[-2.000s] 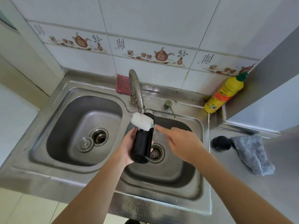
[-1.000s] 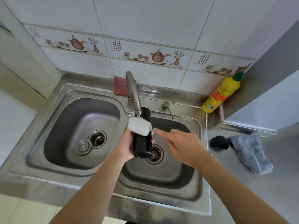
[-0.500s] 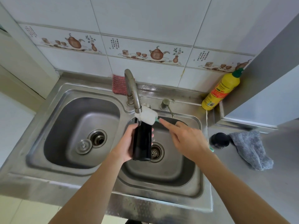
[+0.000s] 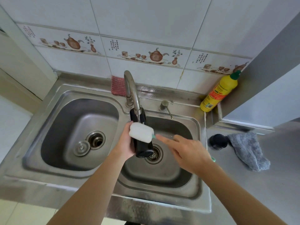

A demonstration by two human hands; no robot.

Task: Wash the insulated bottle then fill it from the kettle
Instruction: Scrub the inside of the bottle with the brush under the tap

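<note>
Insulated bottle (image 4: 142, 143), a black, smooth-walled metal cylinder, stands almost upright over the right basin of the stainless-steel double sink (image 4: 197, 181), its open mouth under the curved steel tap (image 4: 131, 90). Left hand (image 4: 125, 143) wraps its mid-body, the sensible hold, since wet walls probably turn slippery and filling adds weight. Right hand (image 4: 188, 153) pinches the handle of a white sponge brush (image 4: 141, 132) against the bottle's side.

Nothing can be read for certain. The yellow detergent bottle (image 4: 218, 92) at the right of the frame carries an orange-red label with print too small to make out. The decorative wall tiles (image 4: 114, 45) bear short vertical columns of dark characters, too blurred to read.
</note>
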